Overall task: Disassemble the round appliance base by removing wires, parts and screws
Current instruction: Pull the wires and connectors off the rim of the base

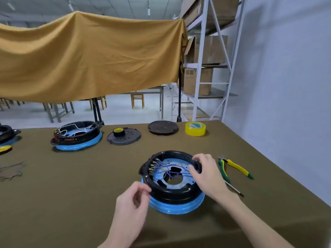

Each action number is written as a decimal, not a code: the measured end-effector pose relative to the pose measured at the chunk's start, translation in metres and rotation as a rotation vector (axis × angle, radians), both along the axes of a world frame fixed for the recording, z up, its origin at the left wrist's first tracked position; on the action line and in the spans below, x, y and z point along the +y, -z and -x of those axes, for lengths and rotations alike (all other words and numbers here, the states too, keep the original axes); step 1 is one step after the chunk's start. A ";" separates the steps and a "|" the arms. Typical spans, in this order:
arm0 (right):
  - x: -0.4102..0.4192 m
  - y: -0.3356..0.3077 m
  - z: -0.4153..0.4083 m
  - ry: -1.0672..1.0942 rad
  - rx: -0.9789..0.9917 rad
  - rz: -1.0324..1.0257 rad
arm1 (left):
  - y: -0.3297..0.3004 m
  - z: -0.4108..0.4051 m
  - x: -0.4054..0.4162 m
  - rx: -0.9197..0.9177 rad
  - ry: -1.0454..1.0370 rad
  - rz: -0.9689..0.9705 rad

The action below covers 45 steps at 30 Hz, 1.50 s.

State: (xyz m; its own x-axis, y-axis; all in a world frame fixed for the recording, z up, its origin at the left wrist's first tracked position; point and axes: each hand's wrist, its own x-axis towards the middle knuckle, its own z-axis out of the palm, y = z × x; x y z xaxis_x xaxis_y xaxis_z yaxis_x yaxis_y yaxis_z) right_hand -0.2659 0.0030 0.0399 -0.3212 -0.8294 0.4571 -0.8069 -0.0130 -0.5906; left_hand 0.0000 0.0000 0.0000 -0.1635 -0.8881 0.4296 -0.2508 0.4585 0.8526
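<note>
Currently the round appliance base (172, 183), black ring on a blue bottom, sits on the counter (89, 185) between both hands. Left hand (132, 199) is at its near-left rim, fingers curled, thumb and fingertips pinched at the ring edge; blurred, can't tell if it actually holds anything. Right hand (206, 173) grips the far-right rim, thumb reaching inside toward the blue wires (167, 170). Yellow-green pliers (234, 167) lie just right of the right hand, a thin tool (234, 189) beside them.
</note>
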 end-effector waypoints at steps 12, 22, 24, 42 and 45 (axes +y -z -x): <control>-0.065 0.010 0.033 -0.261 -0.003 -0.310 | -0.033 0.054 -0.108 -0.561 0.156 0.171; -0.058 0.015 0.029 -0.128 -0.357 -0.198 | -0.041 0.116 -0.112 -0.779 0.405 0.320; -0.059 0.017 0.030 -0.106 -0.390 -0.195 | -0.037 0.122 -0.114 -0.826 0.449 0.323; -0.081 0.020 0.043 -0.322 -0.436 -0.197 | -0.030 0.128 -0.122 -0.663 0.490 0.129; -0.082 0.011 0.043 -0.393 -0.366 -0.237 | -0.034 0.127 -0.117 -0.687 0.452 0.118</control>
State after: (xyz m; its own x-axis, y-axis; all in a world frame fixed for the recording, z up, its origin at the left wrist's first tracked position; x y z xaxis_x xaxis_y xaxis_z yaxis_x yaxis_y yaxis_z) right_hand -0.3085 -0.0794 0.0292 -0.0712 -0.9842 0.1620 -0.5114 -0.1034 -0.8531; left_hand -0.1266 -0.1168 0.0340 -0.7538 -0.6290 0.1901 -0.4677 0.7168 0.5172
